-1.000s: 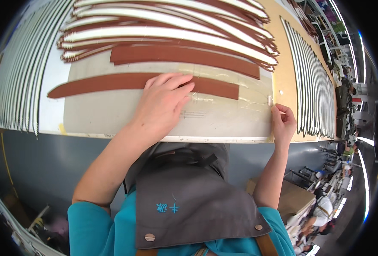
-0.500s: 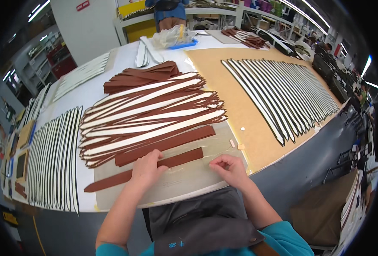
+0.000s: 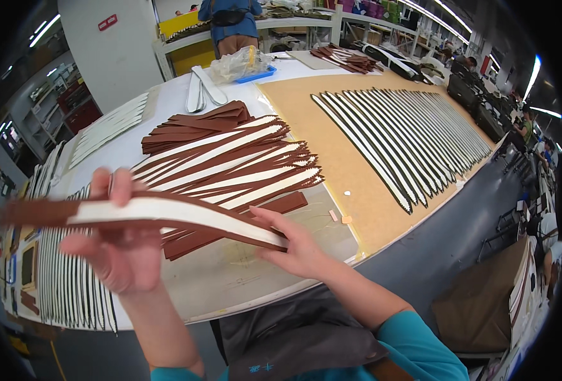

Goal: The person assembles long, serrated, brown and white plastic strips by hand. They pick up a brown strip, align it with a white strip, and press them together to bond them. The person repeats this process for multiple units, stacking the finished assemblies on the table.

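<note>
White-backed brown strip (image 3: 185,213) is aloft over the front-left part of the counter (image 3: 174,106), white face up. Right hand (image 3: 303,253): fingers pinch its right end. Left hand (image 3: 128,263): blurred, at the strip's left half, fingertips over its upper edge, thumb below; cannot tell whether it grips. Beyond, mid-counter: pile of brown-and-white strips (image 3: 236,152). Toward the counter's right edge, black-edged white strips (image 3: 382,147) lie in a row on tan board (image 3: 331,178).
</note>
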`<state>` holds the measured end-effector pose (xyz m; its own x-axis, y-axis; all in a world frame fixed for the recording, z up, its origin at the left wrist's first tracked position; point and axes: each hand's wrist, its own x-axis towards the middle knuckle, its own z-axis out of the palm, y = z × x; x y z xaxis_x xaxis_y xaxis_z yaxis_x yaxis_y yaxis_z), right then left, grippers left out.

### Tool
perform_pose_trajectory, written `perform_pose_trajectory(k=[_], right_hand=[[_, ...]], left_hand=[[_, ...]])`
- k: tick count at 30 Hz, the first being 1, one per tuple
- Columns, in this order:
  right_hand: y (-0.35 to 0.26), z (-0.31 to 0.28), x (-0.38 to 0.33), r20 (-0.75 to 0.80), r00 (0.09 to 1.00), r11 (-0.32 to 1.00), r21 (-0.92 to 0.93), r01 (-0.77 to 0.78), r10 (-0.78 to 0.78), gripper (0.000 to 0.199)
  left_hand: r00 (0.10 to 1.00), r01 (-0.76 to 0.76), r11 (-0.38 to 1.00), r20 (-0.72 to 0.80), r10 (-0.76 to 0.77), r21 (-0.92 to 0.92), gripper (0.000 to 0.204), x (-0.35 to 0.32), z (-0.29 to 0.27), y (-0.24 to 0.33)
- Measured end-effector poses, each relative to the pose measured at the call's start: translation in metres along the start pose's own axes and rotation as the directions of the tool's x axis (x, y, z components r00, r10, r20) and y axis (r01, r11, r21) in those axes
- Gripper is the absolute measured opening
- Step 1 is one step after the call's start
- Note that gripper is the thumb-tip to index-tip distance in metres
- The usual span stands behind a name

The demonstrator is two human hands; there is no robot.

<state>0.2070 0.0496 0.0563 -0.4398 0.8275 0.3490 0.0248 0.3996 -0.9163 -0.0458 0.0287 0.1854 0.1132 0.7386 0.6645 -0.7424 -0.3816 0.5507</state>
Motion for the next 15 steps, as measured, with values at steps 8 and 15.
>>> perform_pose_trajectory(k=[8, 15], right_hand=[[0.019, -0.025, 0.010, 0.149, 0.983, 0.780, -0.600, 0.176, -0.108, 0.060], [0.043, -0.040, -0.051, 0.076, 0.996, 0.726, -0.683, 0.080, -0.038, 0.048]], left_hand=[[0.689, 0.373, 0.917, -0.704, -0.172, 0.142, 0.050, -0.157, -0.072, 0.010], [0.463, 0.676, 0.736, -0.801, -0.378, 0.044, 0.035, -0.210, -0.064, -0.002]])
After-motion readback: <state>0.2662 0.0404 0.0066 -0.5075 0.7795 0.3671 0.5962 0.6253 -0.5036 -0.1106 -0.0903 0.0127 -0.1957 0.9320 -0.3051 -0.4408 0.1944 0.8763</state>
